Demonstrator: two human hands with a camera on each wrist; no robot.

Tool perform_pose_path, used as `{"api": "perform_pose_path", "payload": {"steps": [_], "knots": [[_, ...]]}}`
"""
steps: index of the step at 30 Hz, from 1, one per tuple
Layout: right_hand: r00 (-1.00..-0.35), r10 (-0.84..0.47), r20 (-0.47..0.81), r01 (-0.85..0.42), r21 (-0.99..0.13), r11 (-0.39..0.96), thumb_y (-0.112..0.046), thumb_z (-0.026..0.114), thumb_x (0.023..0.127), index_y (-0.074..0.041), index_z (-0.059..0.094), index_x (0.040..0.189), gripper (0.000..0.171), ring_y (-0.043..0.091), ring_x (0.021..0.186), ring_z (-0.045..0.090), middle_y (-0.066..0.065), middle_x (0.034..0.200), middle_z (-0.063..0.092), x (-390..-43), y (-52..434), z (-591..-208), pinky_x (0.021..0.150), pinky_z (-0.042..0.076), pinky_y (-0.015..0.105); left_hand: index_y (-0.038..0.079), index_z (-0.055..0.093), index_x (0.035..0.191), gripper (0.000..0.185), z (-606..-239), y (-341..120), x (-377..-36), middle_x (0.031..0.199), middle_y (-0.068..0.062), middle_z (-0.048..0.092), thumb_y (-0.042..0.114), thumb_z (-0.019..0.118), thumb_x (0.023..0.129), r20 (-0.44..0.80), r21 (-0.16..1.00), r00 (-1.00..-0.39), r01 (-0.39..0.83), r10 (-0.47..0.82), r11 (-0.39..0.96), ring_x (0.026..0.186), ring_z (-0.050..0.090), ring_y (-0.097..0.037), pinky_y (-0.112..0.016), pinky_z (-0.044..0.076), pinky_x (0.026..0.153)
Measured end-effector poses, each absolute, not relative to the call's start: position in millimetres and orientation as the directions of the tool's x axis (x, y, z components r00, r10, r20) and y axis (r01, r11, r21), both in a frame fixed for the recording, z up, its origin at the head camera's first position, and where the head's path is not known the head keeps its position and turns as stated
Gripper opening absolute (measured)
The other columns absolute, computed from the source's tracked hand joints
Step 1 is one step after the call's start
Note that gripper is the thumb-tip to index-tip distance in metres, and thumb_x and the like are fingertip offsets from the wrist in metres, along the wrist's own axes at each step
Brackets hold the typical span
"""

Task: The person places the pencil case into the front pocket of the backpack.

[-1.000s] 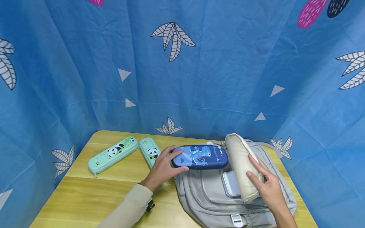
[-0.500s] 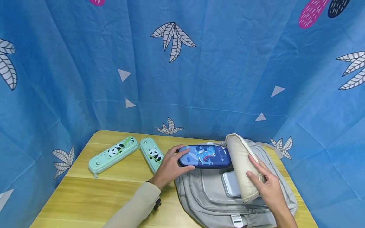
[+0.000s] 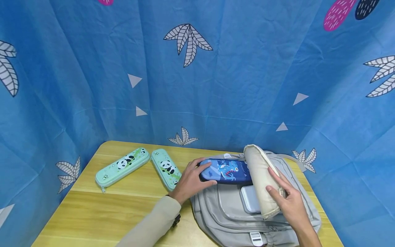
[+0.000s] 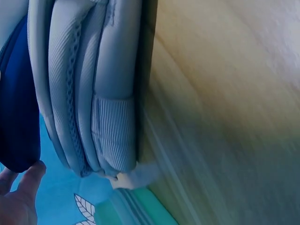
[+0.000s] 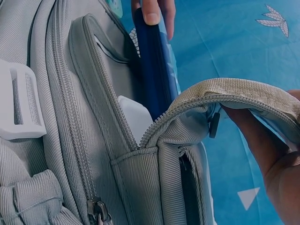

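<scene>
While the left hand (image 3: 190, 181) curls round the near end of the blue dinosaur pencil case (image 3: 226, 171), thumb underneath and fingers over the top, the case's far end sits tucked into the mouth of the grey backpack (image 3: 228, 209) lying flat on the counter (image 3: 92, 209). Just beyond that end, the right hand (image 3: 288, 202) grips the beige flap (image 3: 261, 178) of the open compartment and lifts it, fingers wrapped over its edge. Under the flap, touching the case, lies a white box (image 3: 250, 199) already inside. Off to the left hand's outer side, two green panda pencil cases (image 3: 121, 166) rest on the wood, the closer one (image 3: 166, 168) just beside the wrist. To my eye, the case could jam against the white box or catch the zipper edge if angled too flat; a slackened grip on the flap would let it drop onto the case.
</scene>
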State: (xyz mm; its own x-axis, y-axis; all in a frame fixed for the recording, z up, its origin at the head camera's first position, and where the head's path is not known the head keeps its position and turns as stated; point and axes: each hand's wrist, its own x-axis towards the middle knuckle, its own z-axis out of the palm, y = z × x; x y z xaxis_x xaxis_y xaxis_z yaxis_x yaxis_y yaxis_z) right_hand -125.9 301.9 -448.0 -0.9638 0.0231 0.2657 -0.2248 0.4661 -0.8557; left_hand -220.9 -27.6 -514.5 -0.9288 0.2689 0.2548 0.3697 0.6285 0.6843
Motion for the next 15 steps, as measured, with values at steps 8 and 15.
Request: {"api": "perform_pose_path", "payload": {"steps": [8,15], "knots": [[-0.963,0.016,0.270,-0.232,-0.855,0.464,-0.013,0.070,0.107,-0.013,0.052,0.163,0.058,-0.016,0.148,0.033,0.017,0.178,0.032,-126,301,-449,0.109,0.038,0.001,0.032,0.063,0.155,0.077,-515,-18,-222,0.169,-0.001,0.047,0.063,0.085,0.088,0.255,0.657,-0.925,0.379,0.281,0.652,0.155,0.046,-0.031,-0.054,0.047,0.123],[-0.960,0.013,0.280,-0.242,-0.851,0.467,-0.012,0.070,0.107,-0.012,0.052,0.162,0.058,-0.015,0.148,0.033,0.020,0.177,0.032,-126,300,-451,0.109,0.038,0.001,0.030,0.063,0.155,0.079,-514,-9,-223,0.169,-0.002,0.047,0.064,0.085,0.088,0.267,0.625,-0.917,0.398,0.296,0.672,0.154,0.047,-0.033,-0.053,0.048,0.123]]}}
